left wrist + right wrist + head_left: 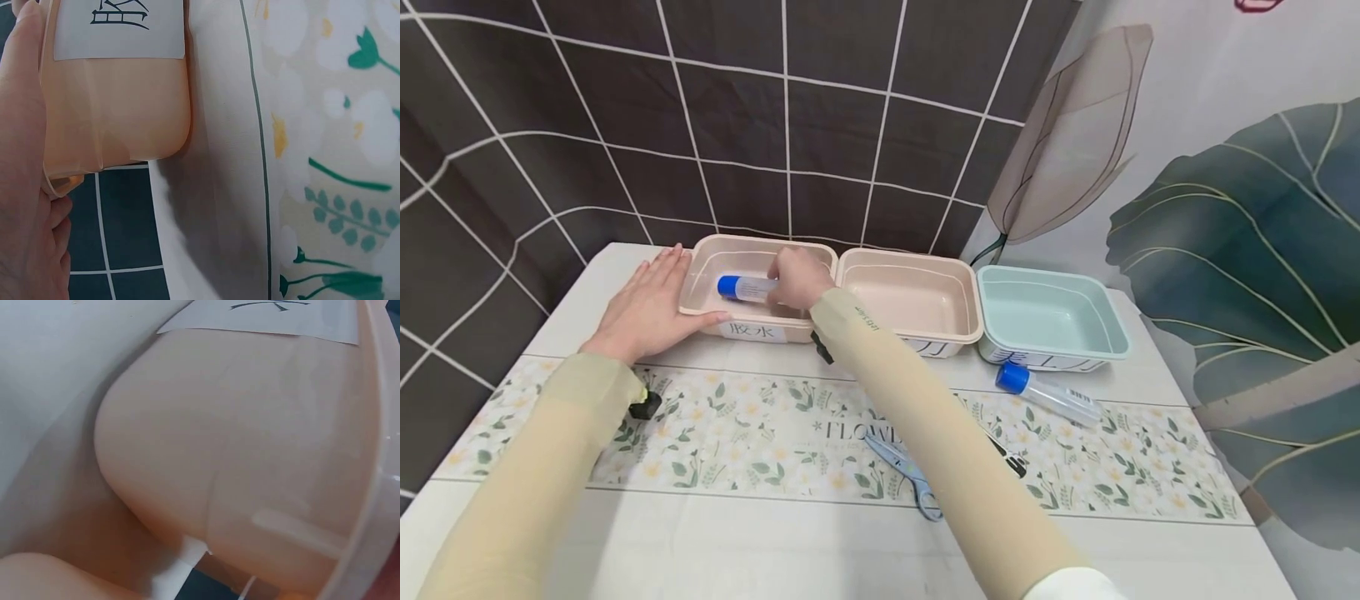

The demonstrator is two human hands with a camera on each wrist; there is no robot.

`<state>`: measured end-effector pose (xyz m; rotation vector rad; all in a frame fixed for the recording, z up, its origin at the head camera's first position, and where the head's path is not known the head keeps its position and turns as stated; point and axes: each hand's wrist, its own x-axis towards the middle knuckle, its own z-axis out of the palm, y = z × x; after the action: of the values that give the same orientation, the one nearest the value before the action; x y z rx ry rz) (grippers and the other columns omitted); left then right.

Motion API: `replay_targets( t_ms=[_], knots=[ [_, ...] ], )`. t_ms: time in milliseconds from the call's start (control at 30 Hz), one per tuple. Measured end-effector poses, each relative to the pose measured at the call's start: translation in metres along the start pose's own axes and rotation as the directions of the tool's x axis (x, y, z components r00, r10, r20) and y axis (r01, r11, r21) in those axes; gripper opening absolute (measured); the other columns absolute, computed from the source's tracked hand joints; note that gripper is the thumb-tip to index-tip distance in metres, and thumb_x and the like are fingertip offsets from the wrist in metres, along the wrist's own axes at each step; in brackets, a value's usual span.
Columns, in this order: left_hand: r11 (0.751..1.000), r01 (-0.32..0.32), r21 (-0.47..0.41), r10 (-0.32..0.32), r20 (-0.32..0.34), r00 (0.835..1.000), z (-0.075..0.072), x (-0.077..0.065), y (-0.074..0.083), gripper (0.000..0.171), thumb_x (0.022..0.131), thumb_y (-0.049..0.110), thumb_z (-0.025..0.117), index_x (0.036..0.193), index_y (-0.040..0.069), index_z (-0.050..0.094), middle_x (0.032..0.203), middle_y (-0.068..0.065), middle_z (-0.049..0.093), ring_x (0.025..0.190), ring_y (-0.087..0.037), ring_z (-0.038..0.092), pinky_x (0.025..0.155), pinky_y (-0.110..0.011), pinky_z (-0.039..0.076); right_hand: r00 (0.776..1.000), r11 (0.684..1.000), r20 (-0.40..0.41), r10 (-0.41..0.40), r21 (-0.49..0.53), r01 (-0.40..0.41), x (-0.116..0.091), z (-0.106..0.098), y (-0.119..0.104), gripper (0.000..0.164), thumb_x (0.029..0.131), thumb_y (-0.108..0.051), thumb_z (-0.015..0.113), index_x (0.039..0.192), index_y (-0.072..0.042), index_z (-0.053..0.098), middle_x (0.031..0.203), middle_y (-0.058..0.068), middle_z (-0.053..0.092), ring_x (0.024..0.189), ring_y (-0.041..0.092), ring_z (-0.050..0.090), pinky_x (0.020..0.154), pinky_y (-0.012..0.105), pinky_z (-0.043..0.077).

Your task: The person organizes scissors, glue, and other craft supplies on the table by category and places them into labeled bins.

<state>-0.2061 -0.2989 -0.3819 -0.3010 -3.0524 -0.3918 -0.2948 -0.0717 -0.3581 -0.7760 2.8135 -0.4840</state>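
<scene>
My right hand reaches into the left pink bin and holds a clear glue tube with a blue cap. The cap points left, and the fingertips are partly hidden. Along the bin's left side rests my left hand, fingers extended and thumb on the front rim. In the left wrist view, that hand touches the rim of the bin, whose white label carries dark writing. The right wrist view shows mostly a pink bin wall; the glue tube is not visible there.
A middle pink bin and a mint-green bin stand to the right. Before them lie another blue-capped glue tube, light-blue scissors and a dark utility knife, partly behind the right forearm. A dark grid-patterned cloth hangs behind.
</scene>
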Motion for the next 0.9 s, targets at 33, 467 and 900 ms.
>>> replay_targets(
  t_ms=[33, 467, 900],
  knots=[
    [1.000, -0.001, 0.000, 0.001, 0.000, 1.000, 0.000, 0.000, 0.001, 0.119, 0.088, 0.075, 0.058, 0.159, -0.009, 0.011, 0.165, -0.030, 0.010, 0.152, -0.043, 0.007, 0.124, -0.050, 0.000, 1.000, 1.000, 0.001, 0.007, -0.008, -0.007, 0.000, 0.001, 0.001, 0.043, 0.081, -0.018, 0.084, 0.123, -0.011, 0.075, 0.123, 0.002, 0.072, 0.109, 0.015, 0.065, 0.094, 0.027, 0.052],
    [1.000, 0.003, -0.016, -0.003, 0.009, 1.000, -0.001, -0.002, 0.002, 0.119, 0.089, 0.075, 0.056, 0.159, -0.009, 0.009, 0.165, -0.029, 0.008, 0.153, -0.041, 0.004, 0.124, -0.051, -0.001, 0.997, 1.000, -0.078, -0.006, -0.007, 0.005, -0.008, -0.015, 0.009, 0.045, 0.091, -0.029, 0.079, 0.133, -0.013, 0.070, 0.129, 0.000, 0.069, 0.119, 0.015, 0.063, 0.100, 0.024, 0.048],
    [1.000, -0.001, -0.024, 0.001, 0.004, 1.000, 0.003, 0.001, 0.000, 0.118, 0.089, 0.074, 0.056, 0.159, -0.009, 0.008, 0.165, -0.030, 0.007, 0.153, -0.042, 0.004, 0.124, -0.049, -0.004, 0.974, 0.989, -0.211, -0.080, 0.102, 0.103, -0.045, -0.058, 0.017, 0.049, 0.091, -0.034, 0.078, 0.132, -0.009, 0.070, 0.130, 0.002, 0.069, 0.125, 0.014, 0.059, 0.100, 0.018, 0.045]
  ],
)
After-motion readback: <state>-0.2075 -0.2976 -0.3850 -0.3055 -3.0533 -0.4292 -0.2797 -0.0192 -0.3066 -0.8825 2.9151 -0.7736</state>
